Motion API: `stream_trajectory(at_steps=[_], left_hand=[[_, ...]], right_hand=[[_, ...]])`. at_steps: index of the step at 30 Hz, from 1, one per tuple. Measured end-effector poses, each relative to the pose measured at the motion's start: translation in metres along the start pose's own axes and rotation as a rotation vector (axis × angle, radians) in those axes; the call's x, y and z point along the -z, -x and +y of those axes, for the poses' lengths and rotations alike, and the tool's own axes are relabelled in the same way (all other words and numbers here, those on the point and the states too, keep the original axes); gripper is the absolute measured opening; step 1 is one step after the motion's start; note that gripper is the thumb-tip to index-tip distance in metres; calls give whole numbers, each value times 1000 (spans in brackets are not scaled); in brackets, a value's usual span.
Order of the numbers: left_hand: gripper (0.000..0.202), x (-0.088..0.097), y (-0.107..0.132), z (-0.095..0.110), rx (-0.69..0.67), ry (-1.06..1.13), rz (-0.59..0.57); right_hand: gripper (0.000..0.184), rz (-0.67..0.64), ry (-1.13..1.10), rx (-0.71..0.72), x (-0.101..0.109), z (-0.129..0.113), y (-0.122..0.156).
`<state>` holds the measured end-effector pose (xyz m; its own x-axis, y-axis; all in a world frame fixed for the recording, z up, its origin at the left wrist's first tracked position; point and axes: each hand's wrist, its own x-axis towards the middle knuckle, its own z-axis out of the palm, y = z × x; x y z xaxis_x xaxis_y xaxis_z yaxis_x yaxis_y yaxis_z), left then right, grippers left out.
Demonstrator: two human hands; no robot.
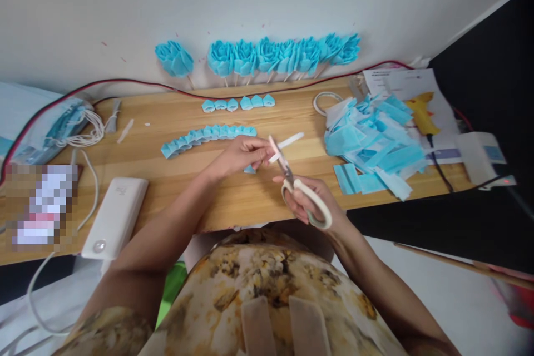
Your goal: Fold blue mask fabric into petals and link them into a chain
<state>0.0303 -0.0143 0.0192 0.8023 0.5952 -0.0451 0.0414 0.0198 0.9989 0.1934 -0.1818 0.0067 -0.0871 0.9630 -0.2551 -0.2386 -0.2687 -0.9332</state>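
Over the front middle of the wooden desk, my left hand [246,153] is closed in a pinch on one end of a narrow white strip [292,140]. My right hand [311,200] grips scissors [312,206] with cream loop handles. Their blades point up and left and cross the strip close to my left fingertips; whether they are cutting into it I cannot tell. A small blue piece [250,169] shows just below my left hand, partly hidden. Behind that hand runs a curved row of folded blue pieces [208,134], with a shorter row [237,103] farther back.
Blue fabric-like flowers [267,55] on sticks lean along the wall. To the right lie a heap of blue strips [375,139], a tape roll [327,103] and a yellow glue gun [421,114]. A power bank [117,217], a phone [45,206] and white cord [89,128] occupy the left.
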Motion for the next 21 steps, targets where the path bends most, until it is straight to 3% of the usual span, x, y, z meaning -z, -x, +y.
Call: stream_trajectory(at_steps=[5, 10, 14, 21], left_hand=[[51, 0, -1, -5, -11, 17, 48], [54, 2, -2, -2, 4, 29, 103], [56, 1, -2, 0, 10, 67, 112], [63, -1, -1, -1, 6, 83, 37]], right_hand=[[49, -53, 327, 56, -11, -4, 2], [56, -121, 183, 62, 11, -5, 11], [61, -172, 21, 67, 31, 9, 15], [60, -248, -75, 87, 38, 28, 14]])
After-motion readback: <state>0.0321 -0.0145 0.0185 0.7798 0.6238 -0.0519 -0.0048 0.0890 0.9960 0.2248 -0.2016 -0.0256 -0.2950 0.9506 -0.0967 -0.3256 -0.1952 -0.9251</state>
